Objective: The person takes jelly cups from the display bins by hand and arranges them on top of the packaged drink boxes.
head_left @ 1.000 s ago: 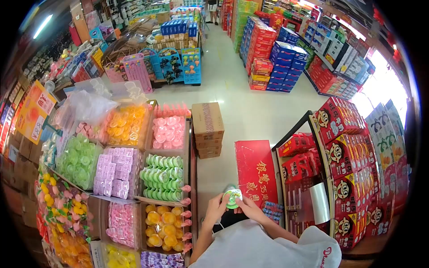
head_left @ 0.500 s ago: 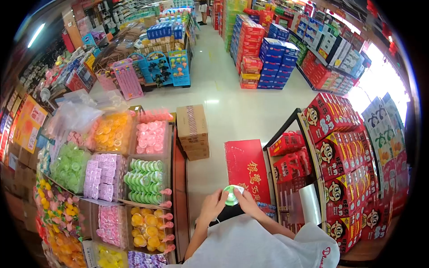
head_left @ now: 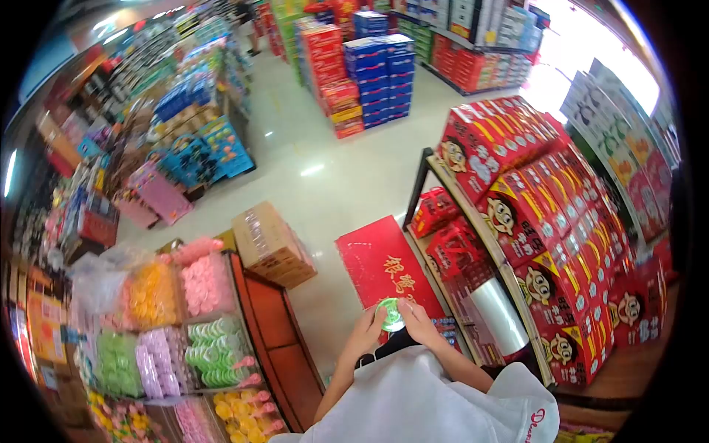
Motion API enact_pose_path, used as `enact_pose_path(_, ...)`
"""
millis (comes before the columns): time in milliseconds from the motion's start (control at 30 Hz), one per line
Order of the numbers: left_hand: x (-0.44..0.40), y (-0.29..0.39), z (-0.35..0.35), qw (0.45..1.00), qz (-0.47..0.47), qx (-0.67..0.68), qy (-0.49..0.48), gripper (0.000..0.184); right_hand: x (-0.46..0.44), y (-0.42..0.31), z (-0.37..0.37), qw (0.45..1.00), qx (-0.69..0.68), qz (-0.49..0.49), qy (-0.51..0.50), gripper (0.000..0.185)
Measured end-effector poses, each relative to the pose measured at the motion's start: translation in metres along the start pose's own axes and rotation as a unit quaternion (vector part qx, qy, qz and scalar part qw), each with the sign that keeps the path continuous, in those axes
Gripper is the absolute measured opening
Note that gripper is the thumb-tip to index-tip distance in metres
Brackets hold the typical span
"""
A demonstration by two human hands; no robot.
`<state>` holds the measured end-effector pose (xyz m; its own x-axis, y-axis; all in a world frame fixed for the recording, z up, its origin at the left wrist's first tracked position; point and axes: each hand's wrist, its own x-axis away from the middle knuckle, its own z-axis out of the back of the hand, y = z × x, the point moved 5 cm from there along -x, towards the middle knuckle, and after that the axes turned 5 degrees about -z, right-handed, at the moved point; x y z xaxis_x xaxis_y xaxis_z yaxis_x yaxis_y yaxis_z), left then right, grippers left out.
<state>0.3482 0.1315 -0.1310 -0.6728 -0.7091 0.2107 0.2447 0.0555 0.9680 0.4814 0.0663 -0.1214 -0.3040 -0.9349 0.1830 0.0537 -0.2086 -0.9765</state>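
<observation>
Held in front of my body is a small round green-and-white packet [head_left: 391,315]. My left hand [head_left: 367,329] grips its left edge, and my right hand [head_left: 416,320] pinches its right edge. Beneath the hands lies a red board [head_left: 384,258] with printed characters. To the left stands a display of bins, one with stacked green-and-white round packets [head_left: 216,353] like the held one. Beside it are bins of pink packets [head_left: 207,284], orange packets [head_left: 151,294] and purple packets [head_left: 164,360].
A cardboard box [head_left: 269,244] stands beside the wooden display side [head_left: 284,354]. Shelving at the right carries stacked red cartons [head_left: 543,221]. Blue cartons [head_left: 378,77] and red cartons [head_left: 325,63] stand in the aisle. A person [head_left: 249,29] is far up the aisle.
The view has turned and tilted, so the bins sit lower left and the red cartons look larger. Both hands still hold the round packet, which now shows a brighter green face.
</observation>
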Motion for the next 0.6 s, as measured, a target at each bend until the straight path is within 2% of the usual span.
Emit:
enact_pose_path(100, -0.037, 0.03, -0.035, 0.996, -0.043, -0.062, -0.053, 0.039, -0.007, 0.014, 0.046, 0.996, -0.054, -0.037, 0.067, 0.042)
enact_pose_path(167, -0.061, 0.026, -0.064, 0.992, -0.081, -0.059, -0.079, 0.035, -0.012, 0.009, 0.081, 0.992, -0.068, -0.038, 0.102, 0.044)
enact_pose_path(233, -0.078, 0.039, -0.09, 0.992, -0.103, 0.018, -0.075, 0.035, -0.012, 0.01, 0.107, 0.987, -0.093, -0.051, 0.119, 0.048)
enact_pose_path(267, -0.092, 0.04, -0.105, 0.981, -0.184, 0.031, -0.06, 0.037, -0.016, 0.017, 0.124, 0.987, -0.062, 0.002, 0.15, 0.046)
enact_pose_path(367, -0.119, 0.05, -0.139, 0.987, -0.124, 0.049, -0.092, 0.039, -0.013, 0.025, 0.168, 0.985, -0.061, -0.033, 0.156, 0.042)
enact_pose_path(400, -0.13, 0.059, -0.148, 0.977, -0.184, 0.053, -0.091, 0.042, -0.012, 0.023, 0.182, 0.984, -0.022, -0.021, 0.174, 0.04)
enact_pose_path(433, -0.139, 0.063, -0.158, 0.976, -0.185, 0.052, -0.099, 0.042, -0.013, 0.017, 0.196, 0.981, 0.018, -0.003, 0.192, 0.038)
enact_pose_path(500, -0.153, 0.064, -0.173, 0.975, -0.139, 0.125, -0.121, 0.044, -0.017, 0.014, 0.22, 0.981, -0.039, -0.001, 0.192, 0.038)
enact_pose_path(533, -0.167, 0.063, -0.183, 0.968, -0.175, 0.122, -0.13, 0.046, -0.021, 0.012, 0.233, 0.98, -0.028, -0.001, 0.199, 0.038)
enact_pose_path(567, -0.18, 0.067, -0.191, 0.968, -0.174, 0.123, -0.136, 0.046, -0.025, 0.007, 0.246, 0.979, -0.016, -0.002, 0.205, 0.038)
enact_pose_path(600, -0.192, 0.078, -0.2, 0.962, -0.197, 0.113, -0.152, 0.046, -0.029, -0.004, 0.26, 0.971, 0.054, 0.038, 0.232, 0.038)
